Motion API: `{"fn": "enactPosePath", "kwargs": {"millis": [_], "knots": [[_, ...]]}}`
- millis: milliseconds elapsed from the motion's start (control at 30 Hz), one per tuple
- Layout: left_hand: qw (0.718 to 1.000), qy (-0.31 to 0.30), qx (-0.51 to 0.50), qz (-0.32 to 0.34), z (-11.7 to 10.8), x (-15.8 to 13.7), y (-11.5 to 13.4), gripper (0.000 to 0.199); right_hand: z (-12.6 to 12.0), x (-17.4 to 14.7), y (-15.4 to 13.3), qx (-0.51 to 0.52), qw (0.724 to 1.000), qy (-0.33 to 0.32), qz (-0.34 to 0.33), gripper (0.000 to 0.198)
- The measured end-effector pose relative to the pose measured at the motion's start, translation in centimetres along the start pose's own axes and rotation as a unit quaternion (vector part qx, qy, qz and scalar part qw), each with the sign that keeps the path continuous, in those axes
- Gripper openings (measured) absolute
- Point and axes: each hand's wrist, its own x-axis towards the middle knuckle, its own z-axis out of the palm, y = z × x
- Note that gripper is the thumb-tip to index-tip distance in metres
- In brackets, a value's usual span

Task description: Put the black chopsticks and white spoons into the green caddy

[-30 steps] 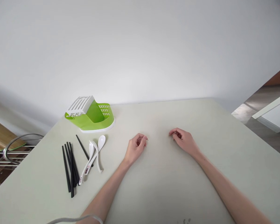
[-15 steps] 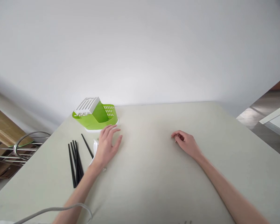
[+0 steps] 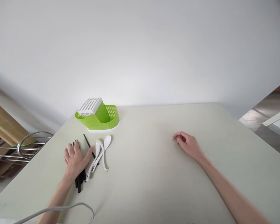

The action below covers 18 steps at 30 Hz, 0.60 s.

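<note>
My left hand lies over a bundle of black chopsticks, its fingers spread and its thumb out to the right. The hand hides the chopsticks' middle part. One separate black chopstick slants beside my thumb, partly under the spoons. Several white spoons with long handles lie crossed just to the right of that hand. My right hand rests on the table at the right, fingers curled in, with nothing visible in it and no object near.
A green cutlery holder with a white slotted top and white base stands at the table's back left. A grey cable loops across the front left, over my left forearm. A metal rack stands left of the table; a wall is behind.
My left hand has moved left and toward me, from above the spoons to the chopsticks, uncovering the spoons. The right hand stays put. The view has shifted slightly.
</note>
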Motion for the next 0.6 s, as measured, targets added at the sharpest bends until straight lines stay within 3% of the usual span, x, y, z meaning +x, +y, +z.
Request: {"fn": "enactPosePath", "kwargs": {"millis": [300, 600], "knots": [[0.997, -0.019, 0.070, 0.022, 1.9, 2.6, -2.7, 0.091, -0.1, -0.3, -0.3, -0.005, 1.000, 0.002, 0.010, 0.023], [0.992, -0.054, -0.006, 0.116, 0.3, 4.2, -7.5, 0.085, 0.0, -0.1, 0.0, -0.004, 1.000, 0.006, 0.004, 0.024]]}}
